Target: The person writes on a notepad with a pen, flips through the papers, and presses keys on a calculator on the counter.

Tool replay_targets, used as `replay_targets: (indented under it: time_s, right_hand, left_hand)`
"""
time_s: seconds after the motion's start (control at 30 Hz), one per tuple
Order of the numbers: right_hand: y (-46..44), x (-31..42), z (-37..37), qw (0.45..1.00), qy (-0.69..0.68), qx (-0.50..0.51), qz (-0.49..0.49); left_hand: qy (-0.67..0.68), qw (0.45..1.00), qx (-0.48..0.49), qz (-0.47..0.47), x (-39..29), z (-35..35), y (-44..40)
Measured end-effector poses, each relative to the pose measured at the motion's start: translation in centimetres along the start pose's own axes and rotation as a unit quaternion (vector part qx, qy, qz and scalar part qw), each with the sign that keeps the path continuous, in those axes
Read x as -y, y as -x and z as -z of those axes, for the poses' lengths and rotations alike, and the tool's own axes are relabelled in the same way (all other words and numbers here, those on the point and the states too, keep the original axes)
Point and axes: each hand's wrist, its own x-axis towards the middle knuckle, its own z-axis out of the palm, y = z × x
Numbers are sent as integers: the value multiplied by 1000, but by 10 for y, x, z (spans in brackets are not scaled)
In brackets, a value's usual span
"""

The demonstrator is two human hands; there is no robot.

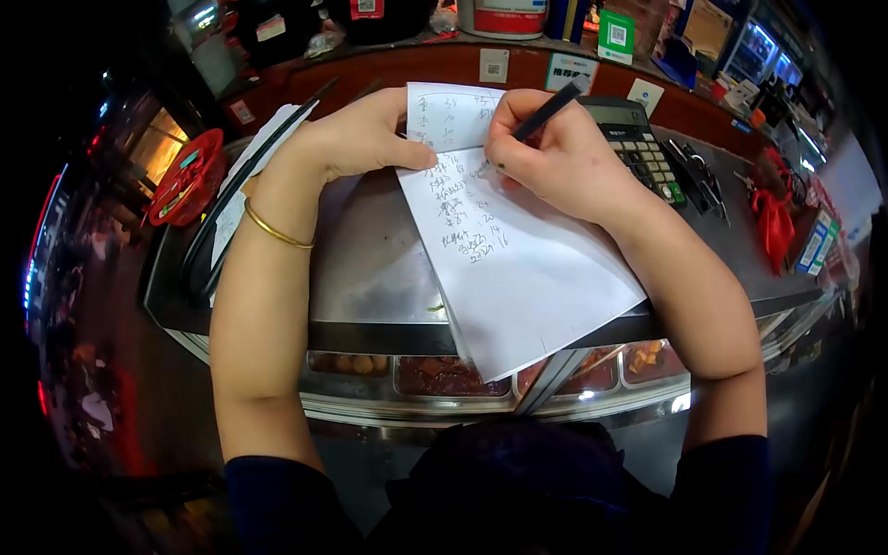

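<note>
White sheets of paper lie on the dark countertop, their lower corner hanging past its front edge. Handwritten lines and numbers fill the upper part; the lower part is blank. My left hand grips the upper left edge, thumb on top and the other fingers partly hidden. In my right hand is a black pen, pinched and slanted up to the right. Its tip is at the written lines, mostly hidden by my fingers. A calculator sits just right of my right hand.
A red basket with small items stands at the left. Below the counter edge, a glass case shows food trays. Keys and a red plastic bag lie at the right. A raised ledge with printed codes runs behind.
</note>
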Motion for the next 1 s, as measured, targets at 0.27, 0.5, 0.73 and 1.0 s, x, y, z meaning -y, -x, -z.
replay_targets:
  time_s: [0.27, 0.5, 0.73, 1.0]
  right_hand:
    - [5, 15, 3, 997, 60, 40, -39]
    - [4, 8, 3, 996, 61, 61, -32]
    - [5, 7, -1, 996, 70, 56, -13]
    - [5, 8, -1, 997, 63, 39, -34]
  left_hand:
    - [-20, 1000, -12, -9, 5, 0, -3]
    - [-4, 1000, -14, -4, -1, -2, 1]
    - [-10, 1000, -8, -17, 6, 0, -3]
    - [-17, 1000, -19, -12, 3, -2, -1]
